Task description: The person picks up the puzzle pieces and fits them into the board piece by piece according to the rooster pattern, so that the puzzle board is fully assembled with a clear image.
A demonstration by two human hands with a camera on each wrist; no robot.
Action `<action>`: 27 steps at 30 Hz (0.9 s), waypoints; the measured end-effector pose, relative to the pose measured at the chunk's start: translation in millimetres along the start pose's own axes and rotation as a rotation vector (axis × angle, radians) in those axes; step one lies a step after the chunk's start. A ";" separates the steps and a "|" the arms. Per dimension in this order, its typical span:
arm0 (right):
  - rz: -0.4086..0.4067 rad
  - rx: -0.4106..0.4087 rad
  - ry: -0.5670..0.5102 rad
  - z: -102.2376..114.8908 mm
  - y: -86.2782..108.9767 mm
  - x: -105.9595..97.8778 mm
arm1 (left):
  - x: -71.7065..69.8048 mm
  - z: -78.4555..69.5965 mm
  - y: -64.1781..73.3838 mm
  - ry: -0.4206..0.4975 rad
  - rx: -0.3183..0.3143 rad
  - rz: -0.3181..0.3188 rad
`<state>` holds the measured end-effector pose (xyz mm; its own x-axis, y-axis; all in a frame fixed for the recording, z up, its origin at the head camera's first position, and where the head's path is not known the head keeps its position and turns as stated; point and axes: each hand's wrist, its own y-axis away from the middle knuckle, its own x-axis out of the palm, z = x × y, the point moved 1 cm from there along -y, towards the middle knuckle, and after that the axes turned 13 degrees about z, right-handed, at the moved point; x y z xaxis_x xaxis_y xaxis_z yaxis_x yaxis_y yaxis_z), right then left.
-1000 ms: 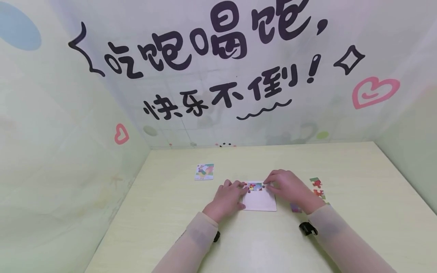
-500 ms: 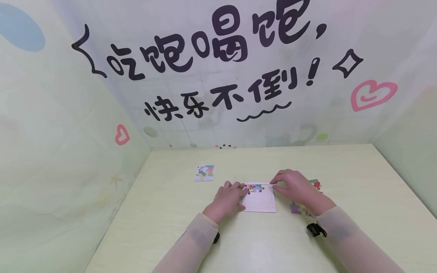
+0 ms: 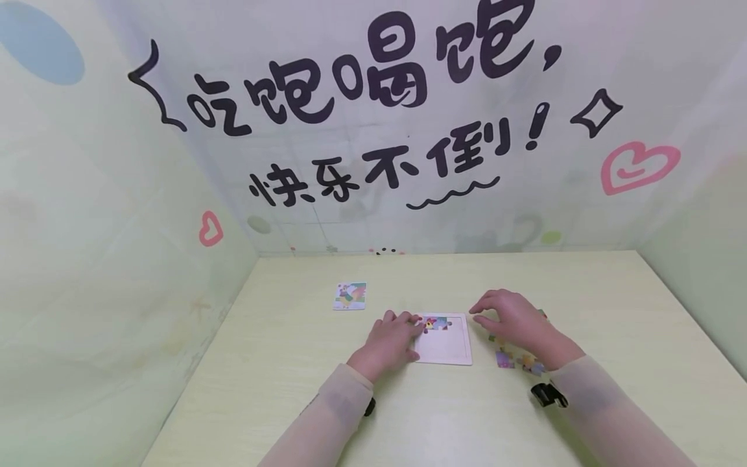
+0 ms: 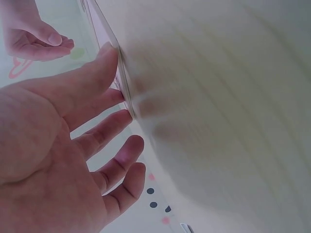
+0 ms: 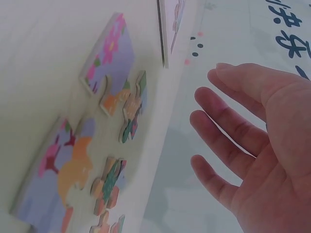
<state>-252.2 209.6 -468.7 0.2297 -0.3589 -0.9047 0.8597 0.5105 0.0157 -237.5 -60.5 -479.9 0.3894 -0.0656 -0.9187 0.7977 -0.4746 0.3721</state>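
A shallow white puzzle tray [image 3: 442, 349] lies on the table, with joined colourful puzzle pieces [image 3: 439, 323] along its far side. My left hand [image 3: 390, 338] rests at the tray's left side, fingers spread. In the left wrist view, the thumb and nearest fingertips touch the tray edge [image 4: 103, 29]. Just right of the tray hovers my right hand [image 3: 516, 322], fingers loosely bent around nothing. Below and beside it are loose puzzle pieces [image 3: 505, 359], partly hidden by the hand and forearm; the right wrist view shows a purple piece with pink flowers [image 5: 114, 53] and several others.
A small picture card [image 3: 350, 296] with a bird on it lies at the back left of the pale table [image 3: 280, 363]. Behind stands a printed wall sheet [image 3: 362, 227] with large black characters. Each wrist wears a black device [image 3: 548, 394].
My right hand has let go of the joined pieces at the tray's far side and drawn off to the right. The left hand has stayed at the tray's left side.
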 end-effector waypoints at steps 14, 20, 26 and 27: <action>-0.007 0.030 0.026 -15.4 12.6 -6.4 | 0.1 -1.0 -1.2 -0.007 -0.007 0.003; -0.012 0.058 0.027 -22.2 19.8 -10.3 | 1.4 -0.8 -2.7 0.000 0.002 -0.001; -0.017 0.056 0.030 -28.7 23.5 -8.4 | 2.9 1.4 -2.9 -0.015 -0.011 0.002; -0.016 0.059 0.033 -29.8 24.1 -8.3 | 2.7 1.4 -3.1 -0.019 -0.008 0.002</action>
<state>-247.1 248.2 -473.6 0.2013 -0.3402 -0.9185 0.8889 0.4573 0.0255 -239.5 -60.4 -483.6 0.3822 -0.0836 -0.9203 0.8007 -0.4673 0.3749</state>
